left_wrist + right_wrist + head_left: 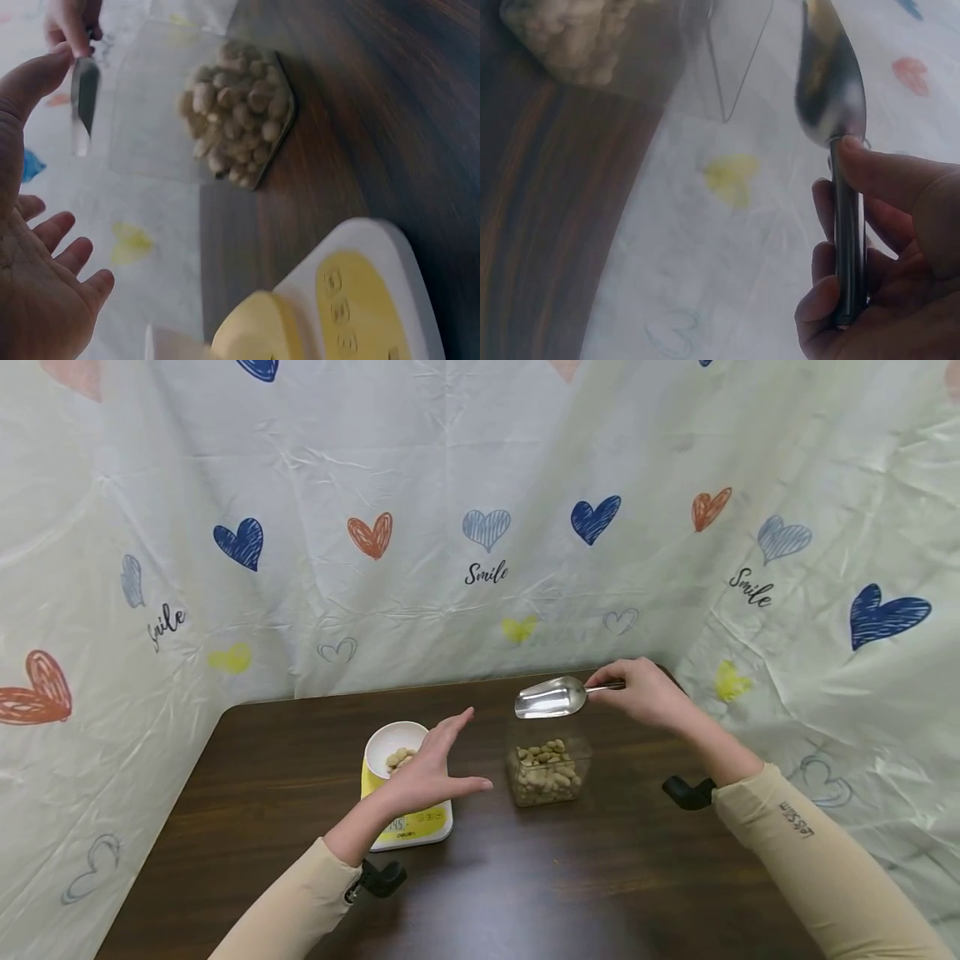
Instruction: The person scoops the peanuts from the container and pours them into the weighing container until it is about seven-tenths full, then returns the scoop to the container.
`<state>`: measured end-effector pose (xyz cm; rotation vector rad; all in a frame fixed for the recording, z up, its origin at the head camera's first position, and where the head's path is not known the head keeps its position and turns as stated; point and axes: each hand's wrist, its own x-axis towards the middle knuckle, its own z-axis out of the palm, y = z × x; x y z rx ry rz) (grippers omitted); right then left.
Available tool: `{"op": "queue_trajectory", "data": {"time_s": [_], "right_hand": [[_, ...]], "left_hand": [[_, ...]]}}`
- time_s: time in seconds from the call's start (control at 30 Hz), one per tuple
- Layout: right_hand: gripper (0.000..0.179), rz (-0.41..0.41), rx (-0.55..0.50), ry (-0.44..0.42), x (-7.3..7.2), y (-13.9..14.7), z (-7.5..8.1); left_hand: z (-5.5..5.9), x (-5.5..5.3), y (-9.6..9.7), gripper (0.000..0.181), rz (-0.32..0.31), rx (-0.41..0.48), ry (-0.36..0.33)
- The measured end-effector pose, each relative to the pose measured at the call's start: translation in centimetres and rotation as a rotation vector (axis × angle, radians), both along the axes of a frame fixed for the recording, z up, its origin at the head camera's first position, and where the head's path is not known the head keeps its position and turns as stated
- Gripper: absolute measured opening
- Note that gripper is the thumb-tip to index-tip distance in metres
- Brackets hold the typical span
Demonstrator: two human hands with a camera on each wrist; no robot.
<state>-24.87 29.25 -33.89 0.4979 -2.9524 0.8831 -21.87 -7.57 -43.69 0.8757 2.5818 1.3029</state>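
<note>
My right hand (647, 693) grips a metal scoop (553, 697) by its handle, with fingers curled round it and the thumb at the base of its bowl. The scoop is held level above a clear container (517, 789) of unshelled peanuts (551, 770); no peanuts show in it. My left hand (426, 777), its thumb apart from the fingers, holds nothing and hovers over the right side of a yellow and white kitchen scale (427, 828). On the scale stands a white bowl (382, 745) with some peanuts (400, 758), partly hidden by the left hand.
The dark wooden table (277, 793) carries the scale on the left and the container just right of the middle. A white curtain (420, 635) with printed hearts hangs behind the table and along its sides.
</note>
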Motion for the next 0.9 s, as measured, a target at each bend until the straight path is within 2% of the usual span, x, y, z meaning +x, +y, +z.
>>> {"op": "queue_trajectory", "data": {"time_s": [0.13, 0.37, 0.5, 0.63, 0.9], "right_hand": [[0.017, 0.038, 0.029, 0.075, -0.1, 0.4, -0.1], [0.015, 0.051, 0.134, 0.070, -0.1, 0.4, -0.2], [0.014, 0.092, 0.217, 0.131, -0.1, -0.1, -0.3], [0.013, 0.128, 0.278, 0.180, -0.3, -0.6, -0.7], [0.013, 0.182, 0.311, 0.232, -0.6, -1.4, -1.7]], "left_hand": [[-0.5, -0.4, 1.6, 0.108, -0.013, -0.012, 0.003], [-1.4, -1.1, 4.0, 0.115, -0.003, -0.024, -0.035], [-1.9, -1.4, 5.2, 0.120, 0.005, -0.040, -0.069], [-2.4, -1.6, 6.0, 0.122, 0.011, -0.040, -0.096], [-2.9, -2.1, 6.8, 0.121, 0.034, -0.014, -0.109]]}}
